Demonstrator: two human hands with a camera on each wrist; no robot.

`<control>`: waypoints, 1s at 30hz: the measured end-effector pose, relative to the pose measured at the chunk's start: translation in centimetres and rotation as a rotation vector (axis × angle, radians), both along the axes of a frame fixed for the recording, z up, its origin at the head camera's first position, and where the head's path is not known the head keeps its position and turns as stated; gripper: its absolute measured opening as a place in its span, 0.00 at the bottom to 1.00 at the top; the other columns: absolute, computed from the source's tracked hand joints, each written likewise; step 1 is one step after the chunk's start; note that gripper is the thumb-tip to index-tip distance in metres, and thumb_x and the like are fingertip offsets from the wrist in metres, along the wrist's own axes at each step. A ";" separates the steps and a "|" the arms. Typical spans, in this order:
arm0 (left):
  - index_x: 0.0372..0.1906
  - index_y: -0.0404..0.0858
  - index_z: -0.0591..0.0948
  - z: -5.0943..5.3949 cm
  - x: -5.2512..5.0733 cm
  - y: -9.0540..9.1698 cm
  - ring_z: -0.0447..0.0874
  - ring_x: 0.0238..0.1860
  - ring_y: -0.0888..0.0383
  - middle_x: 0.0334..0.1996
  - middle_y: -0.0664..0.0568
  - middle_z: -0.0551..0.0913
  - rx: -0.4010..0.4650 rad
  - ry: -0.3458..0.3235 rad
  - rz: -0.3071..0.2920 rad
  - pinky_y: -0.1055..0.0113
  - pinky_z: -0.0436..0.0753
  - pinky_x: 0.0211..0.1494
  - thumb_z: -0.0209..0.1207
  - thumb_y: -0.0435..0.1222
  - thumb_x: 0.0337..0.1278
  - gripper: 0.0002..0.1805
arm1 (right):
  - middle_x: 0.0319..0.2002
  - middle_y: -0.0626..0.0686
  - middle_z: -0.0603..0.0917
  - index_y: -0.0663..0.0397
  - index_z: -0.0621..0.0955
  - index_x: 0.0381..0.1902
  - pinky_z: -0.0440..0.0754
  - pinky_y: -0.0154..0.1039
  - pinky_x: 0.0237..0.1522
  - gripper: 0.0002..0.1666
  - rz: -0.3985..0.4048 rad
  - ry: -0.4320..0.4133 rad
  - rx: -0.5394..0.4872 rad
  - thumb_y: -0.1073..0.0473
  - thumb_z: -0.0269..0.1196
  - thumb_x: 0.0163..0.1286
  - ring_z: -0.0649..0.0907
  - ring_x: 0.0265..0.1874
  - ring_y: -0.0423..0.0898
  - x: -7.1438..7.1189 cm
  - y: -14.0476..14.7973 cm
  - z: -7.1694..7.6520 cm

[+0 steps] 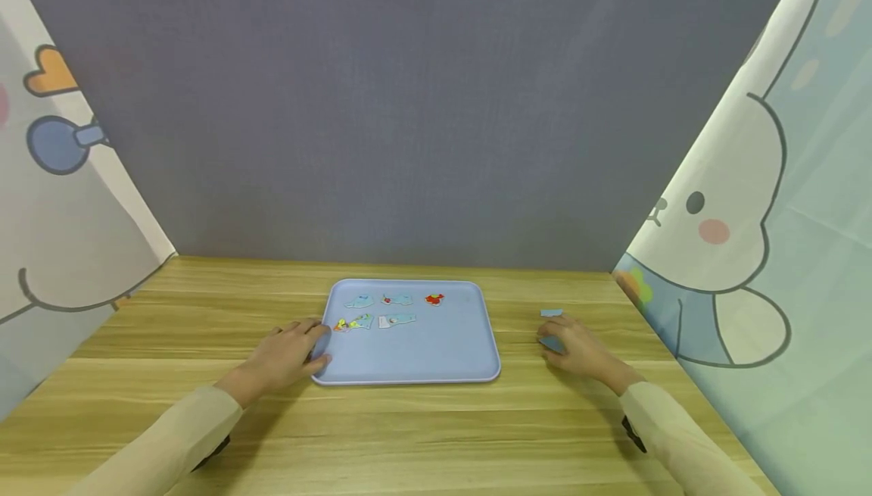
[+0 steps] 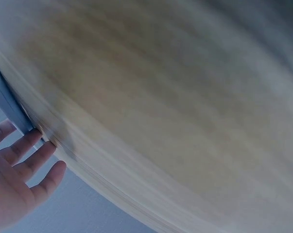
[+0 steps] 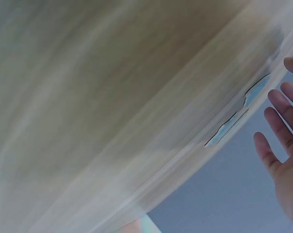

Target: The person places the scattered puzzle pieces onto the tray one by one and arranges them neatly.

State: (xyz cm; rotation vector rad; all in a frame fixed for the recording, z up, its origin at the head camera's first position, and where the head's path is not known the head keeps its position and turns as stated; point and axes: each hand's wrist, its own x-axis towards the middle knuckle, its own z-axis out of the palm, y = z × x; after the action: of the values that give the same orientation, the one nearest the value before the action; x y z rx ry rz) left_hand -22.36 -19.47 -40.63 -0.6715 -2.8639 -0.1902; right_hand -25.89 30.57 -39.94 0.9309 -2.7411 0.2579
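At the pale blue tray's left edge, my left hand (image 1: 286, 354) (image 2: 15, 177) has its fingers spread and its fingertips touching the rim. The tray (image 1: 436, 356) (image 2: 8, 99) bears several cut puzzle pieces in its upper left part, among them a red one (image 1: 434, 300) and a long light blue one (image 1: 402, 319). Right of the tray, my right hand (image 1: 579, 348) (image 3: 287, 126) hovers low over loose blue pieces (image 1: 552, 344) (image 3: 257, 91), fingers loosely bent. Another blue piece (image 1: 551, 313) (image 3: 226, 130) lies just beyond its fingers. Whether a fingertip touches a piece is unclear.
The wooden table (image 1: 422, 435) ends at a dark grey panel (image 1: 409, 117) behind the tray. Cartoon-printed cloth (image 1: 811, 314) borders the right side, and similar cloth (image 1: 75, 231) borders the left.
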 end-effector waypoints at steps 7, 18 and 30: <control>0.52 0.36 0.74 0.0 0.0 0.0 0.73 0.54 0.37 0.54 0.38 0.74 -0.003 -0.010 -0.001 0.37 0.74 0.45 0.58 0.49 0.54 0.26 | 0.40 0.53 0.81 0.59 0.79 0.39 0.80 0.43 0.37 0.18 -0.002 0.038 0.005 0.62 0.69 0.49 0.78 0.40 0.51 0.2 0.9 -0.1; 0.52 0.36 0.74 -0.1 -0.1 -0.1 0.74 0.52 0.36 0.54 0.38 0.75 0.000 -0.001 -0.001 0.37 0.74 0.45 0.58 0.49 0.54 0.26 | 0.43 0.57 0.80 0.61 0.79 0.39 0.79 0.49 0.39 0.19 -0.026 0.019 -0.006 0.64 0.70 0.48 0.77 0.42 0.54 0.1 1.7 -0.4; 0.53 0.36 0.74 0.1 0.1 0.0 0.74 0.52 0.35 0.54 0.38 0.74 -0.011 -0.004 0.002 0.37 0.74 0.45 0.58 0.49 0.54 0.26 | 0.41 0.55 0.80 0.60 0.79 0.40 0.79 0.45 0.36 0.18 -0.036 0.020 0.004 0.63 0.69 0.50 0.77 0.39 0.50 0.1 1.7 -0.4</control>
State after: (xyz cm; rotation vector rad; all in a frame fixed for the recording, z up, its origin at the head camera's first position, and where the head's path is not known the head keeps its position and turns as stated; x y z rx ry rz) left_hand -22.28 -19.47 -40.52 -0.6715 -2.8713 -0.1765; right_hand -25.82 32.26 -40.37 0.8793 -2.7377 0.2358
